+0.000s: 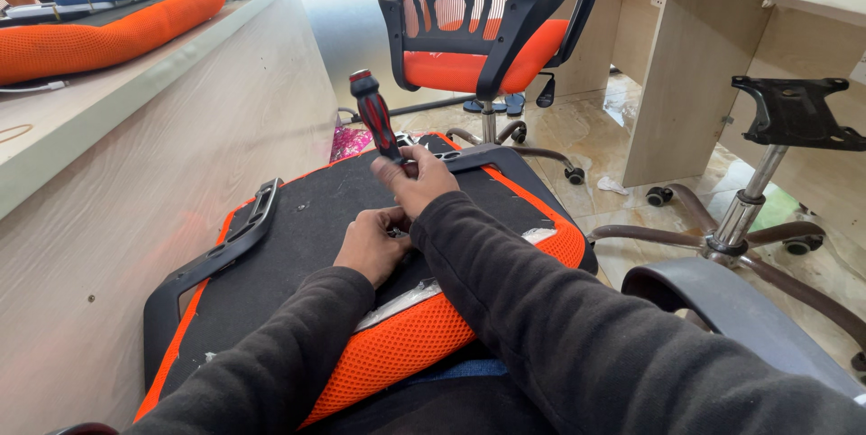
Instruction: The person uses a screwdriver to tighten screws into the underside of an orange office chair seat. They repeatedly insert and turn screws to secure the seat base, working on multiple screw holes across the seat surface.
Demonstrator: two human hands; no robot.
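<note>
Tiled floor open rightward; right hand grips screwdriver, left hand curled on seat underside.

A: What can't I see? The screwdriver tip is hidden behind my right hand, so I can't tell what it sits on.

B: And the left hand?

A: Fingertips tucked under the right forearm; whatever they pinch is too small to tell. The seat cushion runs under both sleeves, near edge covered.

B: Edges?

A: Second cushion on the desk is cut off at the left, the grey armrest at the bottom right, the chair base at the right edge.
</note>
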